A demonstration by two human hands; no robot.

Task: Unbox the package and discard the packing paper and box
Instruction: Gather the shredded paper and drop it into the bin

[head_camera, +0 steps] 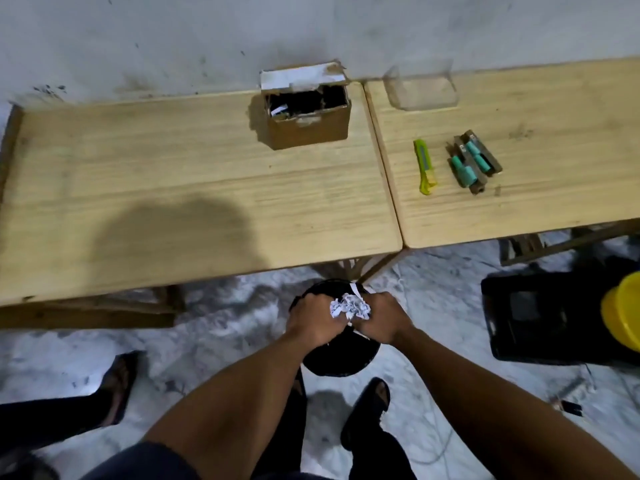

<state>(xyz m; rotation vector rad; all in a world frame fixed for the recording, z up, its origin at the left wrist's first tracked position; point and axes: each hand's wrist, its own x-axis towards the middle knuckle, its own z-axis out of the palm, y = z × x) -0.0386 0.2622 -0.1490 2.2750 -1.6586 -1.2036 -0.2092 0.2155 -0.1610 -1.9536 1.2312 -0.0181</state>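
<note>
My left hand (311,317) and my right hand (382,318) together squeeze a crumpled wad of white packing paper (349,306) directly above a round black bin (337,358) on the floor. A loose white strip (356,289) sticks up beside the wad. The opened cardboard box (308,112) stands at the far edge of the left wooden table (173,202), flap up against the wall, with a few paper scraps visible inside. The unpacked items, teal cylinders on brown card (474,162), lie on the right table (554,150).
A yellow-green box cutter (425,168) lies next to the teal items. A clear plastic tray (420,88) sits at the back of the right table. A black crate (540,320) with a yellow container (623,313) stands on the floor at right. Another person's foot (117,386) is at left.
</note>
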